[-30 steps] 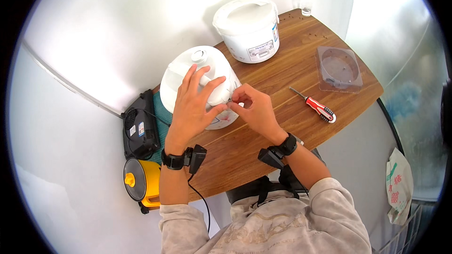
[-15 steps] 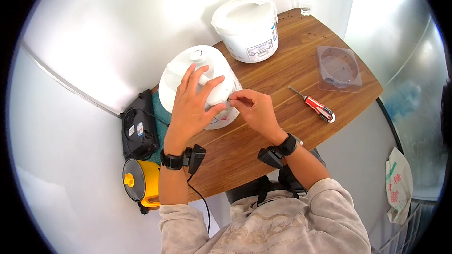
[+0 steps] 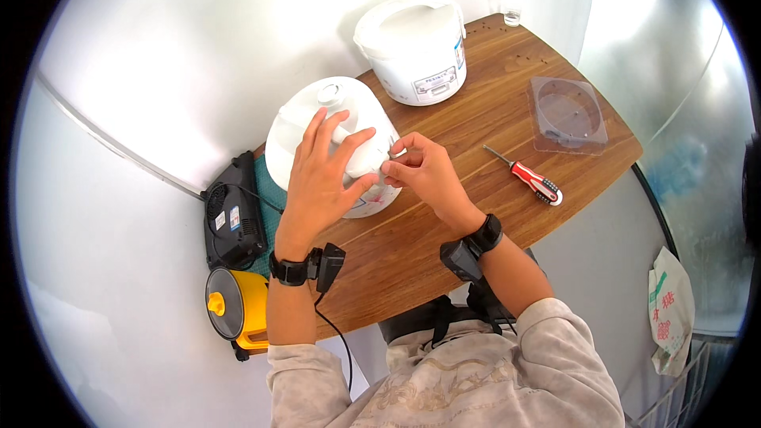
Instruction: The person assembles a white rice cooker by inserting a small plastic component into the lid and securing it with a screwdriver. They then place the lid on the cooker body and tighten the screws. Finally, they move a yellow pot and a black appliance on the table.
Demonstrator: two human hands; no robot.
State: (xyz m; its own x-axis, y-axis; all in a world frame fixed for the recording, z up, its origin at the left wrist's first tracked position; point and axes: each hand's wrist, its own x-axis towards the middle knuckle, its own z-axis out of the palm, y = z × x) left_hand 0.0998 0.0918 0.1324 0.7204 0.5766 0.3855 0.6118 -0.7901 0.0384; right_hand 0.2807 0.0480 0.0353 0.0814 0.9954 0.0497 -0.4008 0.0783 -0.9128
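A white rounded appliance (image 3: 287,133), like a rice cooker with a round white knob (image 3: 331,95) on top, stands tilted at the table's left side. My left hand (image 3: 319,182) rests over its top with fingers spread and thumb toward the near right rim. At that rim, the thumb and fingertips of my right hand (image 3: 432,178) are pinched together. What they hold, if anything, is too small to make out. A screwdriver (image 3: 536,183) with a red, white and black handle lies to the right of my right hand.
Behind stands a second white rice cooker (image 3: 408,55). Rightward on the wooden table (image 3: 476,119) lies a clear plastic tray (image 3: 567,111); a small glass (image 3: 512,16) and tiny dark pieces sit at the far end. A black device (image 3: 234,214) and yellow pot (image 3: 255,301) stand left.
My right hand has shifted slightly, its index finger lifting and arching higher at the rim while the pinch stays there. My left hand keeps its place on the appliance.
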